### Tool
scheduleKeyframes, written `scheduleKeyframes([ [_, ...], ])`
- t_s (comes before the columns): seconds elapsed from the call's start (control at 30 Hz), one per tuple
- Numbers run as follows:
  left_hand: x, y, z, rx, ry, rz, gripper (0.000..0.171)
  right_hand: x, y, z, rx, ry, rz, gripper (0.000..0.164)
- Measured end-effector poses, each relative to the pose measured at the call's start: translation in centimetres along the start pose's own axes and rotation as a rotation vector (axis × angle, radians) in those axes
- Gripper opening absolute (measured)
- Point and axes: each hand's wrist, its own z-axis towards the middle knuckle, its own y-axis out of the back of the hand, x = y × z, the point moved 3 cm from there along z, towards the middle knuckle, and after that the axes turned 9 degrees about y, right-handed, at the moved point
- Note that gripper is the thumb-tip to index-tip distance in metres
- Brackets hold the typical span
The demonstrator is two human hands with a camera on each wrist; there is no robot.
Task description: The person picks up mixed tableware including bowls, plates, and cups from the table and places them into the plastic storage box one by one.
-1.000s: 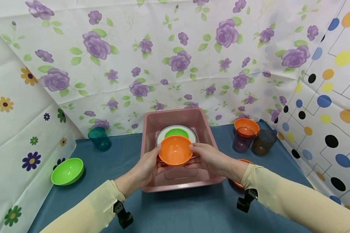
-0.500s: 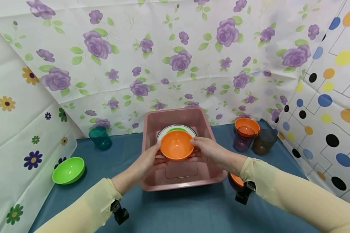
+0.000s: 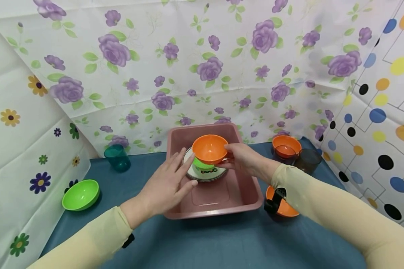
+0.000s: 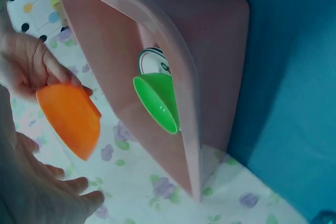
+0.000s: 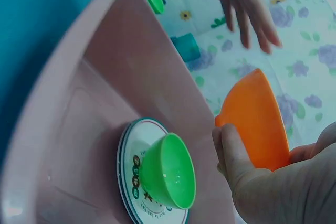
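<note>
An orange bowl (image 3: 210, 148) is held up above the basin by my right hand (image 3: 244, 158), thumb at its rim and fingers beneath. My left hand (image 3: 165, 183) is off the bowl, fingers spread, over the basin's left side. In the right wrist view a gap separates the orange bowl (image 5: 254, 121) from the left hand (image 5: 245, 9). Below, inside the pink basin (image 3: 210, 213), a green bowl (image 5: 169, 171) sits on white plates (image 5: 131, 150) with dark-edged rims. The head view shows only part of that green bowl (image 3: 203, 164), behind the orange one.
At the left of the blue-covered table (image 3: 222, 243) are a green bowl (image 3: 80, 195) and a teal cup (image 3: 117, 158). On the right stand an orange bowl (image 3: 287, 144), a purple cup (image 3: 285, 154) and a brown cup (image 3: 308, 161). Another orange bowl (image 3: 286, 208) is partly behind the right wrist.
Both hands held the orange bowl earlier. The left hand has let go and drawn back to the left, while the right hand has moved the bowl farther back and slightly right.
</note>
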Motion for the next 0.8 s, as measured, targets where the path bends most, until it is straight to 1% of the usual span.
scheduleKeyframes([
  [0.07, -0.2, 0.0, -0.2, -0.011, -0.068, 0.103, 0.077, 0.3, 0.0, 0.8, -0.020, -0.011, 0.026, 0.048],
  [0.13, -0.4, -0.1, -0.3, -0.001, -0.124, 0.163, 0.075, 0.6, 0.0, 1.6, -0.027, -0.008, 0.033, 0.048],
  [0.23, -0.7, -0.4, -0.4, 0.047, -0.182, 0.202, 0.074, 0.9, 0.0, 2.8, -0.028, 0.012, 0.012, 0.047],
  [0.37, -0.7, -1.0, -0.2, 0.096, -0.234, 0.228, 0.074, 1.1, -0.1, 4.4, -0.028, 0.039, -0.070, 0.046],
  [0.53, -0.5, -1.9, 0.1, 0.119, -0.260, 0.252, 0.073, 0.3, -0.1, 6.1, -0.025, 0.051, -0.177, 0.045],
  [0.67, -0.3, -2.2, 0.4, 0.132, -0.251, 0.273, 0.074, -0.4, -0.4, 6.8, -0.022, 0.045, -0.243, 0.044],
  [0.8, 0.1, -2.3, 0.7, 0.139, -0.230, 0.288, 0.075, -0.8, -0.8, 7.0, -0.015, 0.052, -0.344, 0.042],
])
